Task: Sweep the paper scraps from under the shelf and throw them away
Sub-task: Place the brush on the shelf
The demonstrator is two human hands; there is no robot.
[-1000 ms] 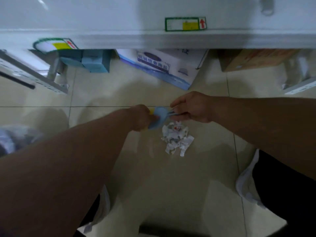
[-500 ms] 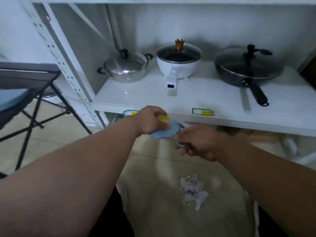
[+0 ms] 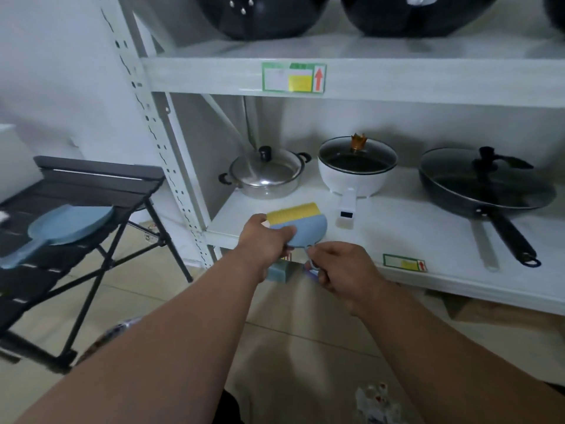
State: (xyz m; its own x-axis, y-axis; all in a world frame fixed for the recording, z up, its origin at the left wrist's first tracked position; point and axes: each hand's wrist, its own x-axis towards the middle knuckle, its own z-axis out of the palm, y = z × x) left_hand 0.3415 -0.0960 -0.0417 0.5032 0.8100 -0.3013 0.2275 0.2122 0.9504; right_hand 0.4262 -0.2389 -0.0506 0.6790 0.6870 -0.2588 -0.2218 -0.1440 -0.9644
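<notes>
There is only one view, from a wide-angle camera on the person's head. It looks forward and a little down, across both bare forearms toward the white metal shelf unit (image 3: 351, 79), which is close and fills the upper and right part. The beige tiled floor (image 3: 305, 347) takes the lower part, and a dark folding worktop (image 3: 91, 182) stands at the left edge. Straight lines bend near the borders.

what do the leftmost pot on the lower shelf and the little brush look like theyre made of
Leftmost pot: probably stainless steel, polished; it mirrors the light, with dark knob and handles. Brush, held in both hands: matte light-blue body, likely plastic, with a yellow bristle strip, seemingly synthetic.
</notes>
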